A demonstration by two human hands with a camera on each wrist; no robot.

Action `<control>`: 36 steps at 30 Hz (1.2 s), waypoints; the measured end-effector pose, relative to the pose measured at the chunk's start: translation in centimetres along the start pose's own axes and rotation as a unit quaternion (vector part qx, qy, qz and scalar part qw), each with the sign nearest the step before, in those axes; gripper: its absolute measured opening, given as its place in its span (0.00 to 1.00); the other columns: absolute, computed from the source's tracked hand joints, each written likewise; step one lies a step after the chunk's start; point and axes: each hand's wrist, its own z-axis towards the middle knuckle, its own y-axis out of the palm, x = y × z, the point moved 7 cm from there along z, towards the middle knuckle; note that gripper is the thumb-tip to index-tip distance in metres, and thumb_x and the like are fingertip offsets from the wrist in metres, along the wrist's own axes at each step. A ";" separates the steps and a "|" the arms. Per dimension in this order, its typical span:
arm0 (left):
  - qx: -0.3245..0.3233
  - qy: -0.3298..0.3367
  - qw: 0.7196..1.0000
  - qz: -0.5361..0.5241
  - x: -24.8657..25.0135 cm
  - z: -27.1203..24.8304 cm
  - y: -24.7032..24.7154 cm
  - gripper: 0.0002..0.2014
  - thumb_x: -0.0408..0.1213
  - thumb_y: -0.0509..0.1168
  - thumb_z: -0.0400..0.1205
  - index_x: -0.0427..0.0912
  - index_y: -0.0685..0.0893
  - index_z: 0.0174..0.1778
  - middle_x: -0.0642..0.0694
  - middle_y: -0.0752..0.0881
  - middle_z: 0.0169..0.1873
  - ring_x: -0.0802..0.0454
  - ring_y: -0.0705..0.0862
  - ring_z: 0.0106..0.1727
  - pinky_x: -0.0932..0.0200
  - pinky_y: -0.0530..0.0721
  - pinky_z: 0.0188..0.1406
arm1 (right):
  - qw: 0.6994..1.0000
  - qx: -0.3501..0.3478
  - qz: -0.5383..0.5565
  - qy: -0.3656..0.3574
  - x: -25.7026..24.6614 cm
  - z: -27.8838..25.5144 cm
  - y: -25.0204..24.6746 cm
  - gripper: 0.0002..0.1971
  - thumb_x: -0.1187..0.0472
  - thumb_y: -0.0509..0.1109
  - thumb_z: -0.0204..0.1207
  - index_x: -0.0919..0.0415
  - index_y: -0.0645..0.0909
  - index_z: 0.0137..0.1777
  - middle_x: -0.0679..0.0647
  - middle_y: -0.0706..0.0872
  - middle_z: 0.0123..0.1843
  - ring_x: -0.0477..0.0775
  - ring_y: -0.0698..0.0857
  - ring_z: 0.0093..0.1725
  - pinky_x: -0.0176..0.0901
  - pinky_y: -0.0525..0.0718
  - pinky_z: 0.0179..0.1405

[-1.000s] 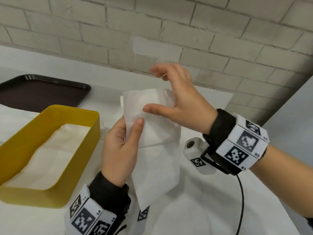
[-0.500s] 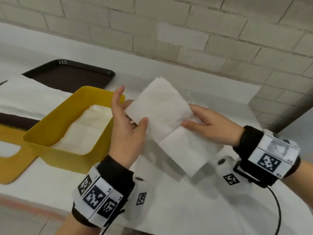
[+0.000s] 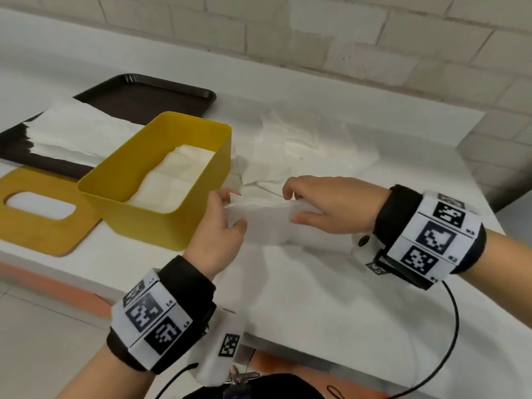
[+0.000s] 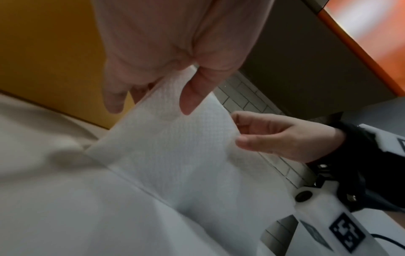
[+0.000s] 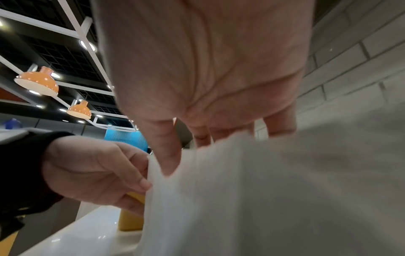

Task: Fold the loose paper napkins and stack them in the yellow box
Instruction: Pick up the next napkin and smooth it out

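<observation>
Head view: the left hand (image 3: 214, 226) and the right hand (image 3: 331, 205) are each pinching one end of a folded napkin (image 3: 264, 220), which is hanging just above the bench (image 3: 331, 306). Its long axis is running left to right between the hands. The yellow box (image 3: 135, 203), already holding napkins, is lying just beside the left hand, on the side away from the right hand, so the left hand is judged the nearer for carrying the napkin across.

Left wrist view: the left hand (image 4: 175, 57) is closing thumb and fingers (image 4: 114, 97) on the napkin (image 4: 175, 147) at its upper edge; the right hand (image 4: 278, 136) is pinching the opposite end.

Right wrist view: the right hand (image 5: 203, 78) is nipping the napkin (image 5: 252, 190) between thumb and fingers, while the left hand (image 5: 92, 169) is gripping the far end, with the yellow box (image 5: 131, 218) directly below it.
</observation>
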 end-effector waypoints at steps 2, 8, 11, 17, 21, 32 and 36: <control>0.004 -0.020 1.000 -0.013 -0.5 0.0 0.1 0.17 0.20 0.57 0.81 0.46 0.64 0.57 0.54 0.74 0.45 0.58 0.77 0.43 0.68 0.77 0.36 | 1.000 0.004 -0.004 0.011 0.1 0.5 0.5 0.16 0.48 0.53 0.84 0.55 0.66 0.67 0.48 0.76 0.65 0.53 0.76 0.50 0.44 0.73 0.47; 0.015 -0.062 0.995 -0.071 -0.9 0.1 0.8 0.22 0.16 0.53 0.80 0.46 0.61 0.61 0.53 0.74 0.46 0.60 0.77 0.44 0.66 0.78 0.41 | 1.000 0.002 0.004 0.014 0.2 1.2 1.8 0.14 0.54 0.51 0.85 0.58 0.65 0.66 0.53 0.77 0.61 0.52 0.72 0.44 0.46 0.73 0.47; 0.036 -0.059 0.995 -0.070 -1.1 0.2 0.5 0.24 0.14 0.52 0.77 0.46 0.61 0.60 0.53 0.72 0.46 0.56 0.75 0.46 0.64 0.76 0.40 | 0.999 0.037 0.024 0.007 0.3 0.7 1.3 0.15 0.50 0.52 0.84 0.57 0.66 0.64 0.49 0.75 0.58 0.50 0.71 0.44 0.43 0.69 0.45; -0.006 -0.049 0.996 -0.069 -0.8 0.4 1.8 0.20 0.13 0.48 0.78 0.40 0.64 0.58 0.53 0.74 0.42 0.64 0.75 0.42 0.79 0.76 0.32 | 0.999 0.049 -0.015 -0.001 -0.3 0.7 1.2 0.12 0.54 0.47 0.86 0.56 0.70 0.58 0.48 0.74 0.49 0.55 0.77 0.49 0.45 0.73 0.45; -0.014 -0.025 0.999 -0.037 -0.5 0.5 2.0 0.21 0.13 0.47 0.75 0.47 0.64 0.46 0.52 0.70 0.40 0.59 0.71 0.38 0.77 0.71 0.27 | 0.999 0.037 -0.001 -0.014 -0.7 0.8 2.0 0.16 0.65 0.51 0.82 0.56 0.67 0.68 0.52 0.75 0.62 0.57 0.76 0.59 0.51 0.76 0.54; -0.009 -0.042 0.998 -0.042 -1.2 0.8 1.6 0.19 0.15 0.52 0.79 0.44 0.65 0.57 0.52 0.76 0.44 0.59 0.77 0.45 0.72 0.77 0.38 | 0.989 0.123 0.076 -0.032 -1.3 0.4 0.0 0.14 0.66 0.56 0.81 0.61 0.69 0.66 0.54 0.73 0.62 0.53 0.73 0.57 0.49 0.74 0.56; 0.006 -0.053 0.998 -0.022 -1.8 1.2 1.5 0.19 0.21 0.53 0.76 0.39 0.67 0.61 0.44 0.79 0.54 0.50 0.78 0.57 0.58 0.80 0.52 | 0.998 0.054 0.003 0.040 0.0 0.9 1.1 0.14 0.57 0.52 0.85 0.60 0.66 0.66 0.54 0.75 0.61 0.57 0.77 0.53 0.48 0.75 0.48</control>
